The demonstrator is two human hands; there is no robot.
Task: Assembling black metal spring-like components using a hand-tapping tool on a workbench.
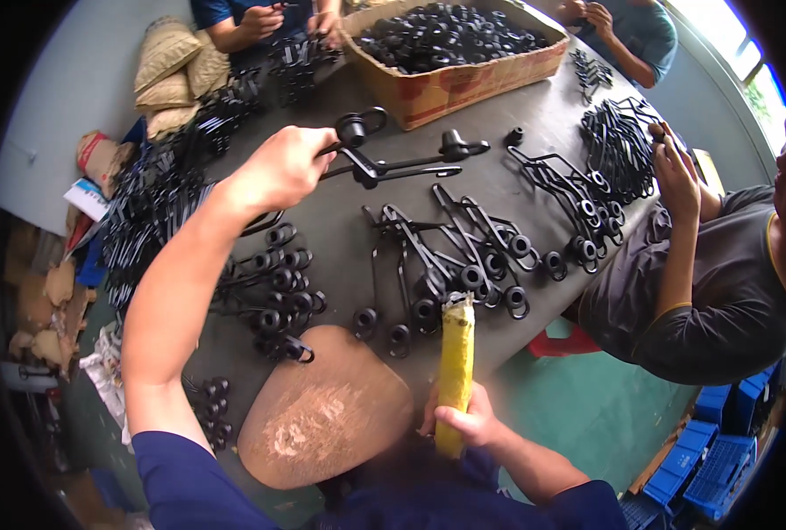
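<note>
My left hand (291, 168), raised over the table at the far left, is closed on a black metal rod bracket (371, 170) with round rubber bushings on it. That bracket stretches to the right above the tabletop. Low in the view, my right hand (465, 420) is wrapped around a yellow tape-wrapped bar (456, 353), held nearly upright with its worn, dark end up. Several similar black brackets (446, 243) lie in the middle of the table, just beyond the bar. Another group of brackets with bushings (278, 296) lies below my left forearm.
A worn round-cornered wooden board (326, 411) sits at the table's near edge. A cardboard box (463, 88) full of black rubber parts stands at the far side. More brackets (618, 146) are piled right and left. Co-workers sit at the right (720, 291) and far side. Blue crates (684, 459) stand lower right.
</note>
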